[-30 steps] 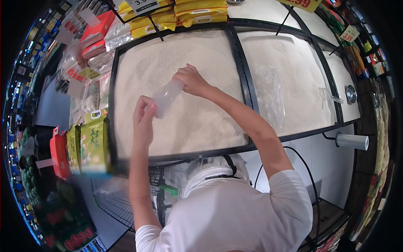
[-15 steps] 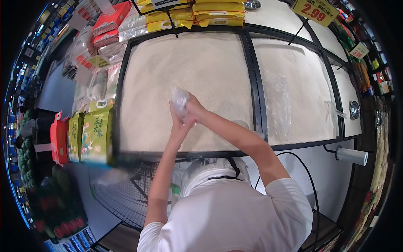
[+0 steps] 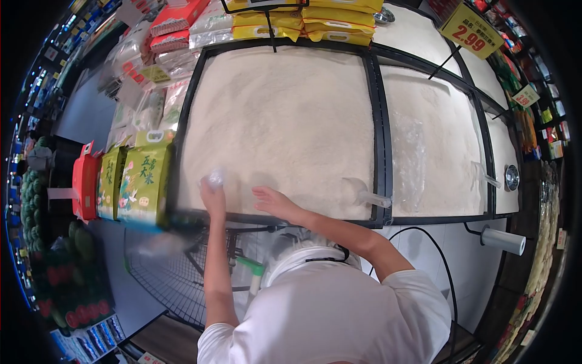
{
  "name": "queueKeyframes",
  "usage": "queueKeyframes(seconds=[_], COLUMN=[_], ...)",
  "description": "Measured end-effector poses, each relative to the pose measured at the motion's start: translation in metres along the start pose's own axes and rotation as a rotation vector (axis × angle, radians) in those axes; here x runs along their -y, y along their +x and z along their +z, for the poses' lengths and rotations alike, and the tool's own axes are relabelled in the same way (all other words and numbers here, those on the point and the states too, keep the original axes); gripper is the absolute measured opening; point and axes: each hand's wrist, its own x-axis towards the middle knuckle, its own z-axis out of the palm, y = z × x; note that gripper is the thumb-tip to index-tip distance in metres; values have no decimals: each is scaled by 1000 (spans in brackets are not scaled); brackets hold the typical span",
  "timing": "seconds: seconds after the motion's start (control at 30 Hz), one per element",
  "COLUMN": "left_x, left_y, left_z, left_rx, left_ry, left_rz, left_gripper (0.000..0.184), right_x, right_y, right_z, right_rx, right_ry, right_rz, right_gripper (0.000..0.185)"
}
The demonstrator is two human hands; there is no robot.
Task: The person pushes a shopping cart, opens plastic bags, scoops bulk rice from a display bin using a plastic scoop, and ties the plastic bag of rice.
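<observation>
My left hand (image 3: 212,197) is closed around a crumpled clear plastic bag (image 3: 216,178), whose bunched top shows above the fingers. It is over the near left part of a black-framed bin (image 3: 193,91) of white rice (image 3: 279,115). To its right, my right hand (image 3: 276,202) is empty, its fingers stretched out and slightly apart above the rice near the front edge. A clear scoop (image 3: 374,199) rests in the bin's near right corner, with its handle across the divider.
Green rice packages (image 3: 145,179) stand left of the bin, and yellow bags (image 3: 336,21) are stacked behind it. In the right-hand bin lies a sheet of clear plastic (image 3: 408,161). A wire shopping cart (image 3: 160,279) stands below on the left, and a plastic-bag roll (image 3: 504,240) sticks out at right.
The hands were together on the plastic bag over the middle of the rice. They have parted: my left hand carried the bag left and nearer, and my right hand let go and opened.
</observation>
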Motion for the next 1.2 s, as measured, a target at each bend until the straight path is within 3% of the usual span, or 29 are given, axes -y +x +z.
queueKeyframes(seconds=[0.07,0.13,0.33,0.37,0.47,0.5,0.6,0.77,0.93,1.1,1.2], left_x=[15,59,81,78,122,127,142,151,143,132,121], left_y=[18,33,43,42,37,33,27,22,22,14,11], left_z=[-25,-36,-46,-52,-44,-40,-35,-28,-30,-26,-22], left_rx=[-82,-190,-63,142,206,196,196,68,14,-23,-35], left_ry=[392,567,690,633,829,914,1036,1018,906,1024,1124], left_rz=[3,89,-36,-156,-101,-72,-64,-51,-146,-199,-164], left_gripper=[46,60,79,79,68,61,64,69,70,56,54], right_x=[-21,-43,-58,-57,-56,-56,-54,-42,-61,-95,-85], right_y=[-18,-36,-101,-109,-125,-128,-133,-132,-93,-20,-11], right_z=[-4,-15,-58,-64,-76,-79,-81,-93,-123,-135,-101], right_rx=[-55,-136,-536,-576,-666,-679,-696,-646,-723,-936,-828], right_ry=[-87,-222,-810,-843,-909,-910,-974,-1031,-1070,-1075,-1195], right_rz=[-17,-53,-396,-382,-343,-334,-379,-404,-318,-281,-140], right_gripper=[48,41,34,34,35,35,35,39,52,56,56])
